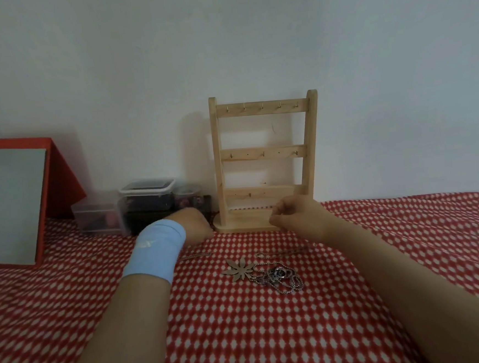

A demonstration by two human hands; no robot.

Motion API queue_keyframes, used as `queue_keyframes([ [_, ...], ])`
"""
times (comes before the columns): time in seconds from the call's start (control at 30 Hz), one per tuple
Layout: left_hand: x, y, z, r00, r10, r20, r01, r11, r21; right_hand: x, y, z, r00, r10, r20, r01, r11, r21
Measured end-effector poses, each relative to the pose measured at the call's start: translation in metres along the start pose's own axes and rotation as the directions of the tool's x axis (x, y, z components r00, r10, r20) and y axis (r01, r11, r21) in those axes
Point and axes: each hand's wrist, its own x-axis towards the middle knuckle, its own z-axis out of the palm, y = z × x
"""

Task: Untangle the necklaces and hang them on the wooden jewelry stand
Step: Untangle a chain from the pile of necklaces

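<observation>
The wooden jewelry stand [264, 153] stands against the wall, with three bars of small hooks, all bare. A tangle of silver necklaces [280, 277] lies on the red patterned cloth in front of it, with a flat leaf-shaped pendant [239, 268] at its left. One loose chain piece [197, 255] lies by my left wrist, and another chain [284, 253] runs toward my right forearm. My left hand [195, 223], wearing a blue wristband, is curled into a fist left of the stand's base. My right hand [298, 214] is pinched shut in front of the base. I see nothing held in either hand.
Clear plastic boxes [148, 205] with small dark items sit left of the stand against the wall. A red-framed mirror [11, 205] leans at the far left. The red cloth [273, 336] covers the whole surface.
</observation>
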Motion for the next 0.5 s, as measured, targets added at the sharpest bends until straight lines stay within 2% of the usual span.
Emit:
queue_keyframes([
  [0.07, -0.001, 0.02, 0.008, 0.988, 0.155, -0.012, -0.155, 0.986, -0.054, 0.001, -0.002, 0.001, 0.999, 0.001, 0.053, -0.011, 0.984, 0.18],
  [0.13, -0.003, 0.044, 0.018, 0.946, 0.324, -0.009, -0.309, 0.894, -0.324, 0.002, -0.006, -0.002, 0.994, -0.03, 0.101, -0.023, 0.876, 0.482],
  [0.17, -0.006, 0.054, 0.025, 0.924, 0.382, 0.013, -0.335, 0.825, -0.456, 0.003, -0.008, -0.004, 0.992, -0.063, 0.109, -0.015, 0.798, 0.602],
  [0.23, -0.01, 0.068, 0.04, 0.892, 0.449, 0.048, -0.291, 0.651, -0.701, 0.004, -0.012, -0.007, 0.985, -0.121, 0.119, -0.012, 0.649, 0.76],
  [0.3, -0.017, 0.076, 0.049, 0.869, 0.477, 0.128, -0.096, 0.417, -0.904, 0.004, -0.015, -0.008, 0.985, -0.138, 0.107, -0.011, 0.563, 0.826],
  [0.33, -0.017, 0.077, 0.05, 0.856, 0.489, 0.168, -0.031, 0.373, -0.927, 0.005, -0.015, -0.008, 0.987, -0.133, 0.09, -0.003, 0.547, 0.837],
  [0.37, -0.016, 0.075, 0.049, 0.855, 0.486, 0.18, -0.051, 0.425, -0.904, 0.006, -0.014, -0.008, 0.991, -0.118, 0.069, 0.006, 0.543, 0.839],
  [0.43, -0.013, 0.067, 0.044, 0.866, 0.459, 0.199, -0.164, 0.637, -0.753, 0.008, -0.01, -0.009, 0.998, -0.069, 0.014, 0.026, 0.551, 0.834],
  [0.5, -0.008, 0.057, 0.035, 0.882, 0.416, 0.221, -0.146, 0.688, -0.711, 0.01, -0.005, -0.01, 0.999, -0.016, -0.036, 0.038, 0.573, 0.819],
])
